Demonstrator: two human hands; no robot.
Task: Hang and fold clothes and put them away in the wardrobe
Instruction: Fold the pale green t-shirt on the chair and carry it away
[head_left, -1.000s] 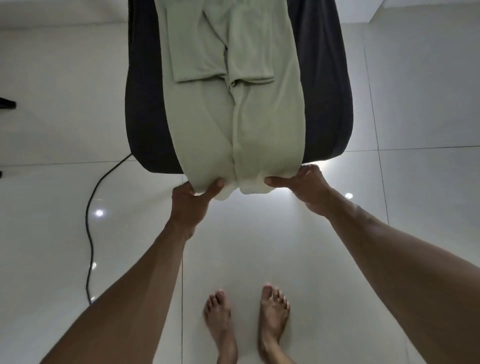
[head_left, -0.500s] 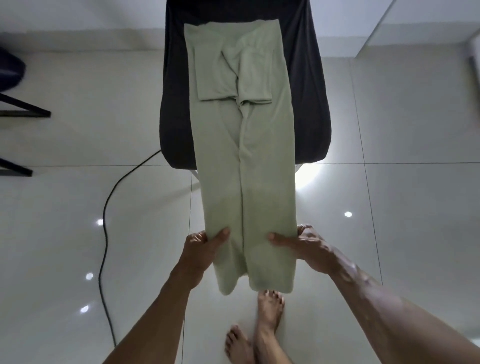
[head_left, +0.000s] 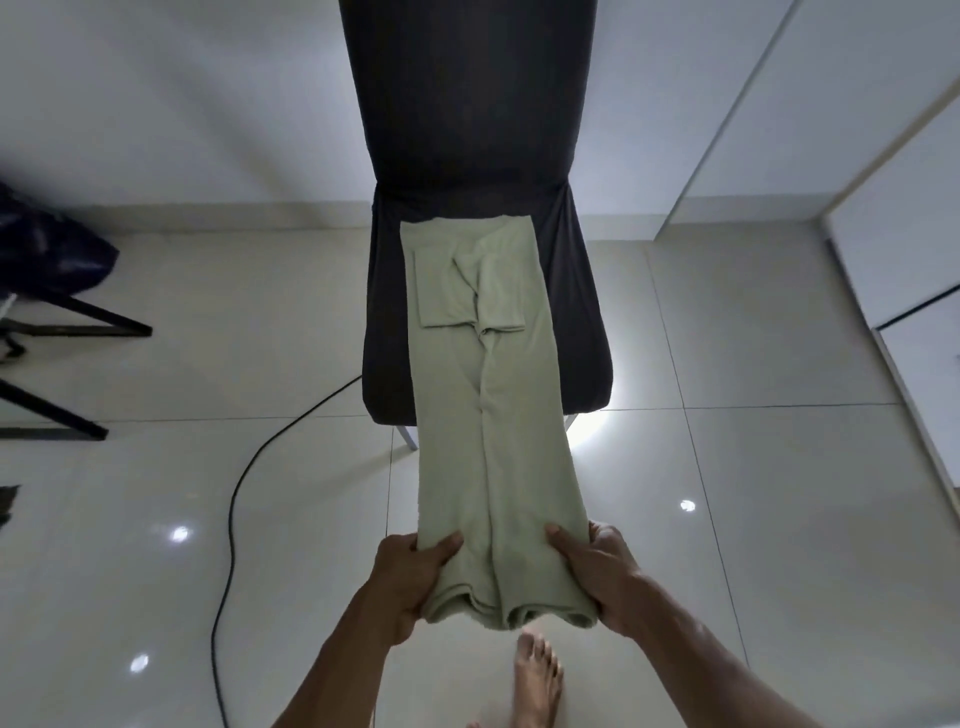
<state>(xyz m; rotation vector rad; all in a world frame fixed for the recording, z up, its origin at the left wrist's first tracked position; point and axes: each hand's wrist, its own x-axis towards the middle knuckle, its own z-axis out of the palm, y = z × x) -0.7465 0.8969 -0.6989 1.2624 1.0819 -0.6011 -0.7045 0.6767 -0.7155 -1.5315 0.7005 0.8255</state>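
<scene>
- Garment (head_left: 483, 415), pale green, lay lengthwise on the seat of a dark chair (head_left: 467, 130); its sleeves were folded in over the far end, near the chair back, and its near part overhung the seat's front edge, held taut in the air above the tiled floor (head_left: 779, 519).
- Left hand (head_left: 410, 582) gripped the near left corner, thumb on top and fingers curled underneath the cloth.
- Right hand (head_left: 597, 571) gripped the near right corner in the same way, thumb on top, fingers wrapped round the edge.
- Judged step: the hem was about to be carried toward the collar to halve the length.
- Risk 1: uneven pull from the two hands would probably skew the central overlap and open the side folds.
- Risk 2: drawing the cloth further toward the person could drag the folded sleeves off the seat, since only friction held them.
- Risk 3: a slackened grip might let the hem drop onto the floor beside the bare foot (head_left: 537, 675).
- Black cable (head_left: 244, 493) ran across the tiles to the left, well apart from the garment.
</scene>
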